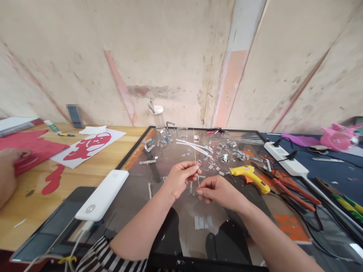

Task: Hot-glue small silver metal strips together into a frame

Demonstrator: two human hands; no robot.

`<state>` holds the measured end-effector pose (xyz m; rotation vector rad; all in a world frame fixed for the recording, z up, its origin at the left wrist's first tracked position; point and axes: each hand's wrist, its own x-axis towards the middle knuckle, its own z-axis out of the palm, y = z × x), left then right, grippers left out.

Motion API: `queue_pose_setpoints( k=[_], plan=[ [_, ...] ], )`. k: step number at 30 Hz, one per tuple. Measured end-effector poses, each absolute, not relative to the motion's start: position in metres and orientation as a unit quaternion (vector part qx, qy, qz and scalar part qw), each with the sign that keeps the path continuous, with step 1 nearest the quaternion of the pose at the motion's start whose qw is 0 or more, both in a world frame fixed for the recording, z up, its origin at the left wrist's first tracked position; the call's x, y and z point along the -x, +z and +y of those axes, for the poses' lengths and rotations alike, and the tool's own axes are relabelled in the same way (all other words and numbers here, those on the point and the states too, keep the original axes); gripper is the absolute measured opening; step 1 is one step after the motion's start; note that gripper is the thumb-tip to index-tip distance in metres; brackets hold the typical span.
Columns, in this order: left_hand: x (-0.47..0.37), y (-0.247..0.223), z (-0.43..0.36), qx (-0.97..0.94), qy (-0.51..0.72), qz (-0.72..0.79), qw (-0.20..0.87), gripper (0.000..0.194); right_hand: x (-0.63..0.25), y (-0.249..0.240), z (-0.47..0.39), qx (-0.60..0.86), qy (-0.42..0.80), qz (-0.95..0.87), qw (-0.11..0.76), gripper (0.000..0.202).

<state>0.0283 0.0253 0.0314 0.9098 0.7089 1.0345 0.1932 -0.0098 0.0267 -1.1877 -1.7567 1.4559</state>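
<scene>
Near the middle of the glass table, my left hand (pixel 183 176) pinches a thin whitish strip (pixel 195 149) that stands almost upright above its fingers. Lower and to the right, my right hand (pixel 217 192) is closed with thumb and forefinger on the strip's bottom end. Beyond my hands lie several loose white strips (pixel 195 145). Small silvery scraps (pixel 225 158) are scattered around them. A few flat grey rectangles (pixel 203 222) sit in a row close to me, below my right hand.
To the right are a yellow glue gun (pixel 251 177), red-handled pliers (pixel 295 194) and a white power strip (pixel 286 158). A white power bank (pixel 102 194) lies left. At far left, another person's hand (pixel 8 172) rests by red paper (pixel 35 145). A lidded jar (pixel 159 117) stands behind.
</scene>
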Motion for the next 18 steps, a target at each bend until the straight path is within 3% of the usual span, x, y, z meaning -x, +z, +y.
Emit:
queue_pose_setpoints(
  k=[18],
  plan=[
    [-0.0315, 0.0344, 0.0214, -0.439, 0.465, 0.34, 0.689, 0.024, -0.1911, 0.0244, -0.0074, 0.498, 0.424, -0.678, 0.335, 0.014]
  ],
)
